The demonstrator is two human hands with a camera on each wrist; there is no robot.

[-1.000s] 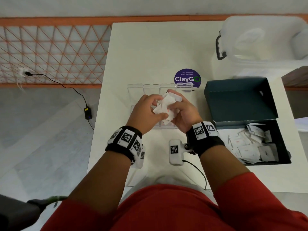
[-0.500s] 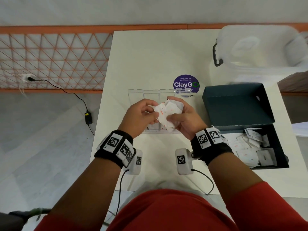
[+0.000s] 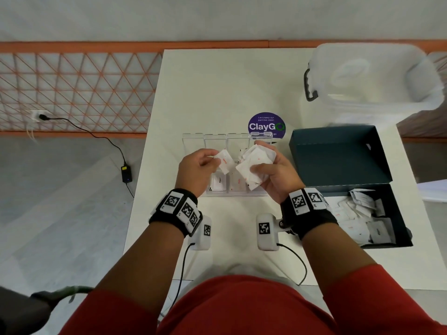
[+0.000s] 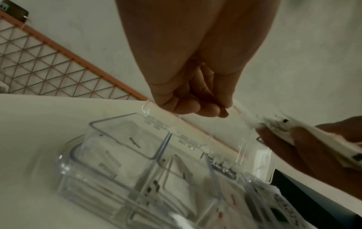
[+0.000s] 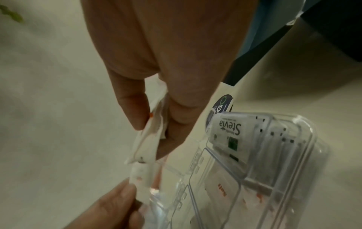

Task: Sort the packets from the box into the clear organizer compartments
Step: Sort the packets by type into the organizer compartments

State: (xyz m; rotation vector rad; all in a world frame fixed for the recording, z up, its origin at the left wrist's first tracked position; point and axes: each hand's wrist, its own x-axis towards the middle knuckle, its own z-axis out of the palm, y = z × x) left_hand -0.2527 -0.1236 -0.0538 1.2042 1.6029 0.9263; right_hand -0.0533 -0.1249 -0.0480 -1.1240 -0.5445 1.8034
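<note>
My left hand (image 3: 208, 160) pinches a single white packet (image 3: 224, 162) with red print above the clear organizer (image 3: 193, 141). My right hand (image 3: 268, 165) grips a bunch of white packets (image 3: 256, 160) over the organizer's right side. In the right wrist view the thumb and fingers clamp the bunch (image 5: 150, 137), and the left hand's packet (image 5: 141, 178) hangs just below it. Flat packets lie in the organizer's compartments (image 4: 121, 156), one marked Stevia (image 5: 229, 128). The dark box (image 3: 391, 213) to the right holds several more packets (image 3: 358, 218).
The box's dark lid (image 3: 338, 155) stands open behind it. A clear lidded tub (image 3: 372, 76) sits at the table's far right. A purple round sticker (image 3: 266, 125) lies behind the organizer. A cable and adapter (image 3: 126, 174) lie on the floor to the left.
The hands were together on one bunch of packets. The left hand has drawn one packet away to the left, and the right hand keeps the rest.
</note>
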